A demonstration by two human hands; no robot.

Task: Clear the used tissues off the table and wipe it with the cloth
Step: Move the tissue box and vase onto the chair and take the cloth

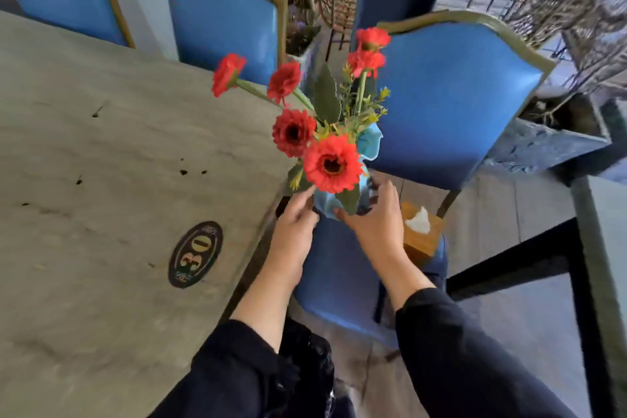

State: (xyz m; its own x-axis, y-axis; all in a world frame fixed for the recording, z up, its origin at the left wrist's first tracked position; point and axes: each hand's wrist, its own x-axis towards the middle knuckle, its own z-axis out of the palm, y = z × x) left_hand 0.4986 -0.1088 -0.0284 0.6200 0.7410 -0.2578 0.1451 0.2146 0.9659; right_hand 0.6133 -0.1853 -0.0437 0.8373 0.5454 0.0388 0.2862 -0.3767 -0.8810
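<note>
Both my hands hold a blue vase (325, 205) of red flowers (331, 163) just past the table's right edge, above a blue chair seat (339, 276). My left hand (294, 219) grips the vase's left side. My right hand (375, 214) curls round its front and right side. The grey stone table (101, 146) fills the left of the view and carries an oval plaque numbered 30 (195, 254). No cloth and no loose tissues show in this view.
A wooden tissue box (422, 236) with a white tissue sticking out stands on the chair seat, right of my right hand. Blue-backed chairs (458, 105) ring the table. A dark-framed table edge (583, 282) runs along the right.
</note>
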